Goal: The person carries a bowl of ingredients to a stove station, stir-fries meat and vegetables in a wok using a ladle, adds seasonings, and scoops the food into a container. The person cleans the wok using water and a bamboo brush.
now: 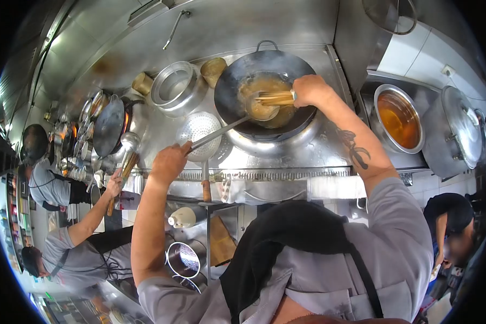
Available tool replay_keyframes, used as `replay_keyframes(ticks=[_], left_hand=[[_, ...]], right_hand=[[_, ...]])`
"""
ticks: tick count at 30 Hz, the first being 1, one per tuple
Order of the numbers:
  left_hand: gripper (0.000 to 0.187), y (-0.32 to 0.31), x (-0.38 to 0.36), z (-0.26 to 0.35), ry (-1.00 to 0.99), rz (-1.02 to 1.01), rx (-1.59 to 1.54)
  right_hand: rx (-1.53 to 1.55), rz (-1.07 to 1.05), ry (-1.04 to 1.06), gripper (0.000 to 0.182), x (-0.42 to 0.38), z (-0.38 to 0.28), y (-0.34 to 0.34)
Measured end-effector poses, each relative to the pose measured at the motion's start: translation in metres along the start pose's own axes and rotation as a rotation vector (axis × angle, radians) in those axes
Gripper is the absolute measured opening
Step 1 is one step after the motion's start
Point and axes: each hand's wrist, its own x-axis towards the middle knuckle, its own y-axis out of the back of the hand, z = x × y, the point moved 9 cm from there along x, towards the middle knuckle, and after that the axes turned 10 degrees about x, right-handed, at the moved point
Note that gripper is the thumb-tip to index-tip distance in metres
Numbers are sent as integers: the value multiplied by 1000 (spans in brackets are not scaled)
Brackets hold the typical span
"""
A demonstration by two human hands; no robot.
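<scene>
My left hand [169, 163] is closed around the handle of a long metal ladle [218, 132], whose bowl sits inside a dark wok [229, 81]. Wrapped round a bundle of pale wooden sticks, a bamboo brush by its look, my right hand [311, 90] is over the wok's right side. The bundle [275, 98] reaches to the ladle's bowl. Brownish liquid [264, 85] lies in the wok, with some steam above it. A perforated strainer [200, 132] with a wooden handle rests on the steel stove left of the wok.
A metal bowl of orange-brown liquid [397, 121] and a lidded pot [453, 129] stand at the right. Stacked metal rings [173, 86] lie left of the wok. At left, a co-worker [73, 251] holds a ladle near another wok [109, 127]. Another person [451, 216] is at lower right.
</scene>
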Motion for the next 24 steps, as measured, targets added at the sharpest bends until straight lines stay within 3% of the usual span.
replay_keyframes(ticks=[4, 6, 7, 11, 14, 15, 16, 19, 24], left_hand=[[37, 2, 0, 0, -16, -13, -106], [34, 2, 3, -4, 7, -40, -86], [34, 3, 2, -4, 12, -42, -87], [31, 8, 5, -4, -6, 36, -89], [27, 10, 11, -2, -20, 25, -63], [25, 13, 11, -2, -18, -3, -36], [25, 20, 14, -2, -16, 5, -30], [22, 27, 18, 3, -21, 1, -36], [20, 41, 30, 2, -27, 118, 221]], right_hand=[[-31, 61, 47, 29, 5, -12, -3], [100, -2, 152, 36, 33, -17, -56], [247, -199, 105, 36, 49, -5, -90], [81, 9, 29, 36, 48, 4, -63], [94, -26, 160, 31, 47, -15, -80], [106, -148, 93, 29, 49, -7, -87], [105, -138, 94, 29, 57, -2, -81], [117, 64, 1, 31, 60, 7, -62], [239, -140, 75, 37, 59, 5, -98]])
